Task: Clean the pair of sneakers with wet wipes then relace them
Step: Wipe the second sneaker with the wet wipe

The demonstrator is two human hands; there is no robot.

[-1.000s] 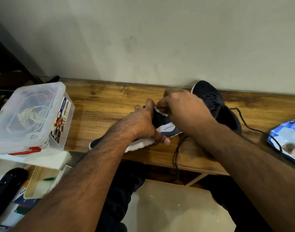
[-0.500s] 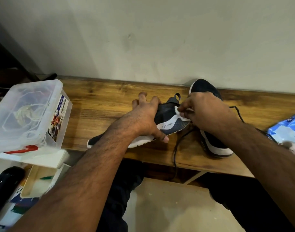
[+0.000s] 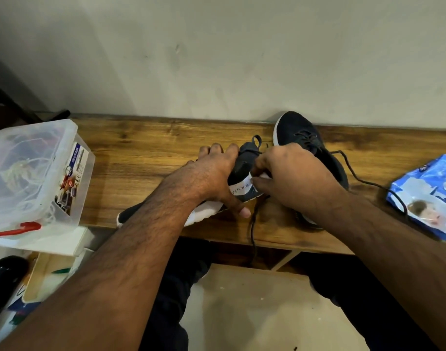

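A dark sneaker with a white sole (image 3: 243, 168) lies on its side near the front of the wooden table (image 3: 146, 158). My left hand (image 3: 211, 176) grips it across the upper, thumb on the sole. My right hand (image 3: 292, 178) pinches a white wet wipe (image 3: 263, 176) against the sneaker's heel panel. The second dark sneaker (image 3: 297, 133) stands behind my right hand by the wall, its black lace (image 3: 363, 181) trailing to the right. Another lace (image 3: 253, 224) hangs over the table's front edge.
A blue wet wipes pack (image 3: 429, 196) lies at the table's right end. A clear plastic box (image 3: 32, 173) with a red latch stands at the left. A tray and dark objects sit below left. The wall runs close behind the table.
My right hand with the wipe has slid down from the heel collar onto the sneaker's side panel. My left hand keeps its hold on the sneaker.
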